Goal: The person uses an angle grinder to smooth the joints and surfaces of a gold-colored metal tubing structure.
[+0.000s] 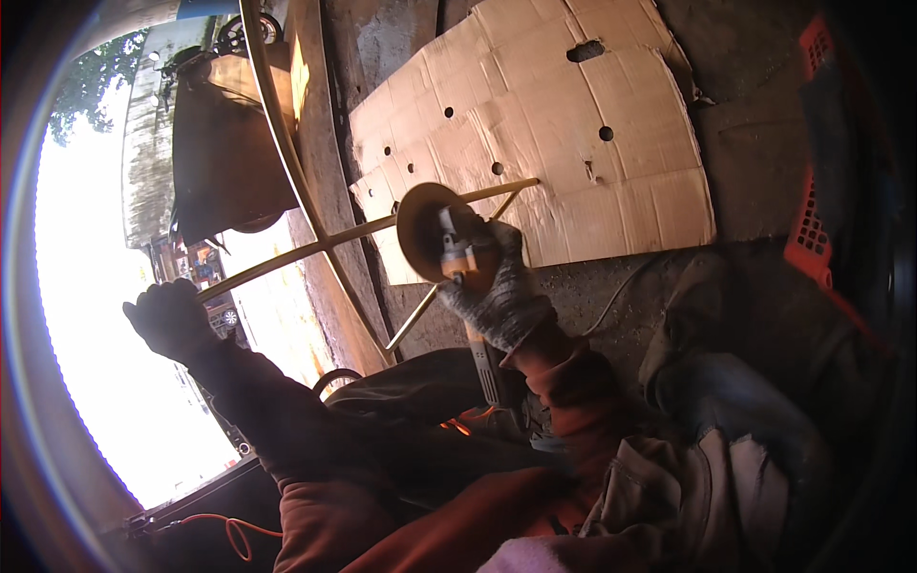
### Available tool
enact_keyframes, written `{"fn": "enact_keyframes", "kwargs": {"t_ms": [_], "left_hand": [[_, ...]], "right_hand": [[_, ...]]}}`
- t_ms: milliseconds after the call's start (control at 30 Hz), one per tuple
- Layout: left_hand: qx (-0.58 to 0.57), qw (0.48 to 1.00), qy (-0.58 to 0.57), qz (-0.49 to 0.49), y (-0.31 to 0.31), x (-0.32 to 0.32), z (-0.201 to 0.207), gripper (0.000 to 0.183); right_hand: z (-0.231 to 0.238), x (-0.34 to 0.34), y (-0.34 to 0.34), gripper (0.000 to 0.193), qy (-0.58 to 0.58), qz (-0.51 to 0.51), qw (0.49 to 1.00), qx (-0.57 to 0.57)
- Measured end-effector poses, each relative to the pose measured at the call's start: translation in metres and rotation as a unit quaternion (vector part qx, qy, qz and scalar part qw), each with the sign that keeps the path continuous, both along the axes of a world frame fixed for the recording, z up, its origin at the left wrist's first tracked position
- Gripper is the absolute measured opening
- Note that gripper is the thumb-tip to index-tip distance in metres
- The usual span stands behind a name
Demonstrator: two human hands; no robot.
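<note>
Metal-bar frame [328, 241]: left of centre, right tip over the cardboard [544, 115]; we judge it light, stiff, best held by its left bar.
Left hand [172, 320]: fingers clamped round that bar's end.
Right hand [497, 296]: fingers clamped on our angle grinder [485, 371], likely heavy; grip behind the disc [415, 227].

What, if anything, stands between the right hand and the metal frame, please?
The angle grinder held in the right hand does: its round disc, up and to the left of the hand, covers part of the metal frame in this view. Whether disc and frame touch, I cannot tell.
</note>
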State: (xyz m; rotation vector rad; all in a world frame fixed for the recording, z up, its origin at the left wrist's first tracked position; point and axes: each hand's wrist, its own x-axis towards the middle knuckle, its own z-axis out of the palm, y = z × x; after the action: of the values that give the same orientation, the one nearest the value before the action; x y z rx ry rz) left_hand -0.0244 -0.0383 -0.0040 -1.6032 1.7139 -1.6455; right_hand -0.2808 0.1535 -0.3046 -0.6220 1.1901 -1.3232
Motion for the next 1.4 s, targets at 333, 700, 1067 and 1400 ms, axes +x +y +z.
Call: {"fn": "enact_keyframes", "kwargs": {"t_ms": [333, 700, 1067, 1400], "left_hand": [[-0.009, 0.970, -0.221, 0.101, 0.010, -0.014, 0.003, 0.026], [0.040, 0.956, -0.241, 0.165, 0.006, -0.035, 0.004, 0.022], [0.099, 0.932, -0.266, 0.224, 0.004, -0.053, -0.003, 0.013], [0.080, 0.964, -0.205, 0.148, -0.015, 0.011, -0.011, 0.024]], "right_hand": [[-0.061, -0.009, -0.002, 0.079, -0.051, -0.086, 0.990, 0.096], [-0.030, 0.020, -0.007, 0.074, 0.081, -0.119, 0.989, -0.034], [-0.079, 0.000, -0.011, 0.080, -0.058, -0.120, 0.980, 0.151], [-0.101, -0.005, -0.019, 0.079, -0.096, -0.169, 0.968, 0.159]]}}
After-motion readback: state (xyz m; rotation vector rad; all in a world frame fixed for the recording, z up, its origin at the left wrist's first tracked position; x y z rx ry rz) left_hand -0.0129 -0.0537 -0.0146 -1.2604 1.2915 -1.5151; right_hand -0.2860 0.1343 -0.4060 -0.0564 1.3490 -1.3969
